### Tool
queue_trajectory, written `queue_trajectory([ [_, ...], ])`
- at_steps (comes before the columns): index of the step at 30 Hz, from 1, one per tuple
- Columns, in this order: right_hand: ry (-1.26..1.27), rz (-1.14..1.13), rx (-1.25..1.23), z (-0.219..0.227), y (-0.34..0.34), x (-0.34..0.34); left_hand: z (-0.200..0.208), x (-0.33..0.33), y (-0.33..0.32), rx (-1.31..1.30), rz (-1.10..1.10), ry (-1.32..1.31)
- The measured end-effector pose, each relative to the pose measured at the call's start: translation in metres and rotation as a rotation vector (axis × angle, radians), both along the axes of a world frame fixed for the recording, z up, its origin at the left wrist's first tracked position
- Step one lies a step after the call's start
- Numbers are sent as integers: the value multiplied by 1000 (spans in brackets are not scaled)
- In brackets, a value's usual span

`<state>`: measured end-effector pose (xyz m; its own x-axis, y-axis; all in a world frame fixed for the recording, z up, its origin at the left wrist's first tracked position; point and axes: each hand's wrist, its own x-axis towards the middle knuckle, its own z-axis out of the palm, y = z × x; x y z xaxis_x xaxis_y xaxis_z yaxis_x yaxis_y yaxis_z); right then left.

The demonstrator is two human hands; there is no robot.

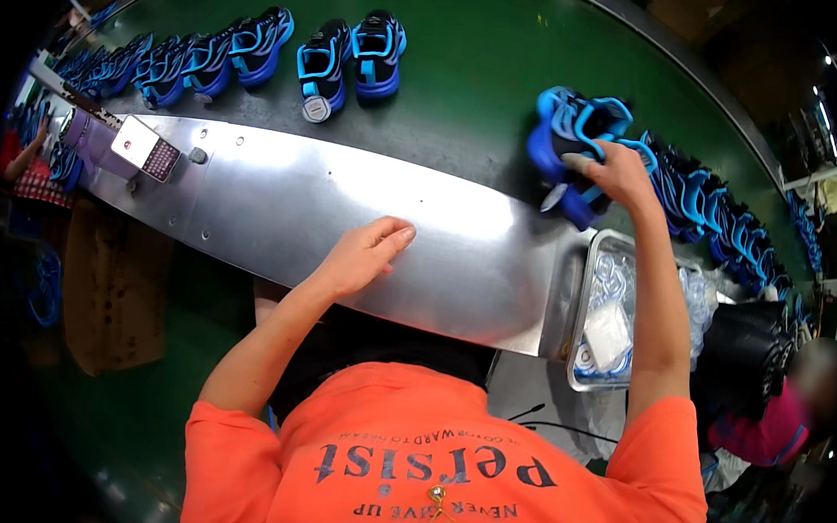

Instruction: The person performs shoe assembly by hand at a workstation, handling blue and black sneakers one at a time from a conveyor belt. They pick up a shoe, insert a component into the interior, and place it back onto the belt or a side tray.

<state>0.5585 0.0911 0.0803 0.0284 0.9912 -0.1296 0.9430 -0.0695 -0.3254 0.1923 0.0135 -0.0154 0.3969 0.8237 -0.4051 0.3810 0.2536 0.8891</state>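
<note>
At the right, my right hand [617,173] is closed on a pair of blue-and-black sneakers [565,136], gripping them near their collars. A round white tag [554,197] hangs at their lower side. Over the bare metal work surface [289,182], my left hand [366,254] is empty, its fingers loosely extended toward the right and the thumb apart. Another pair of the same sneakers [378,53] stands on the green belt beyond, at the upper left, and its left shoe carries a round white tag [316,109].
A metal tray [583,315] beside my right forearm holds clear plastic bags and white-and-blue pieces. More sneakers line the green belt [469,63] at left [205,62] and right [704,207]. A white device with a keypad [145,149] sits at the left end. A person [763,422] is at right.
</note>
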Motion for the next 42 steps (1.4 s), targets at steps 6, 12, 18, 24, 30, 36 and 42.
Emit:
queue_trajectory([
  [6, 80, 536, 85, -24, -136, -130, 13, 18, -57, 235, 267, -102],
  [12, 755, 712, -201, -16, -190, -138, 7, -27, -96, 404, 238, 272],
  [18, 314, 401, 357, -6, -166, -132, 33, -20, -63, 1064, 67, 278],
  [24, 728, 190, 50, -50, -157, -135, 43, -11, -71, 939, 21, 320],
  [30, 495, 475, 163, -19, -177, -145, 39, -25, -99, 962, -121, 420],
  [36, 171, 556, 331, -33, -212, -156, 26, -13, -124, 1176, -262, 730],
  [42, 52, 613, 449, -40, -216, -146, 27, -14, -128, 1157, -203, 737],
])
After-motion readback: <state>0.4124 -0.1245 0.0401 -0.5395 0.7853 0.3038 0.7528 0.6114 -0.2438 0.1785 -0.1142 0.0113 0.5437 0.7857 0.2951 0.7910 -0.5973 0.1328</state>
